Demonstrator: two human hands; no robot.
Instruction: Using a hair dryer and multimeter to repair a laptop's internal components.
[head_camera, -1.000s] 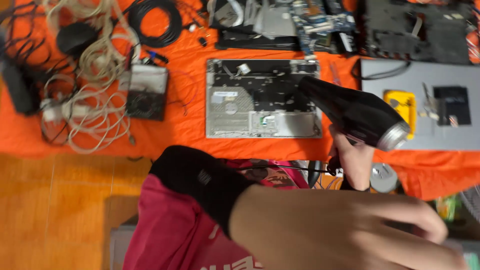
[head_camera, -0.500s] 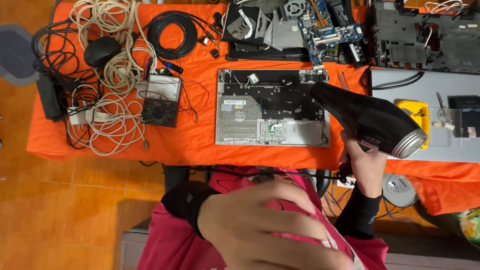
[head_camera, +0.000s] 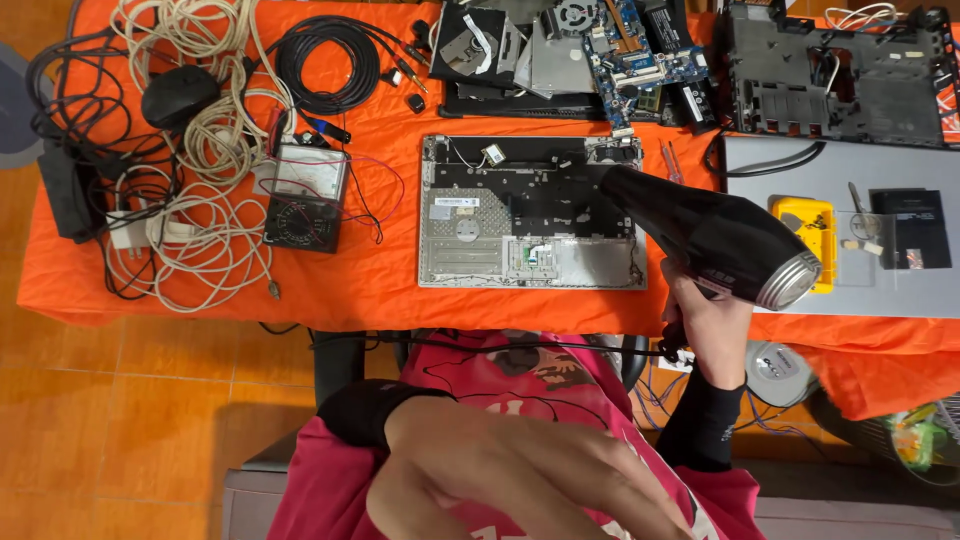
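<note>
Holding a Dryer Over the Open Laptop

Starting left, I see tangled cables (head_camera: 190, 190) and a meter (head_camera: 305, 197) on the orange tabletop (head_camera: 380, 280). My left hand (head_camera: 520, 480) blurs close to the lens, fingers loosely spread, empty. My right hand (head_camera: 705, 325) grips the black hair dryer (head_camera: 715, 235) over the laptop base (head_camera: 530, 212).
</note>
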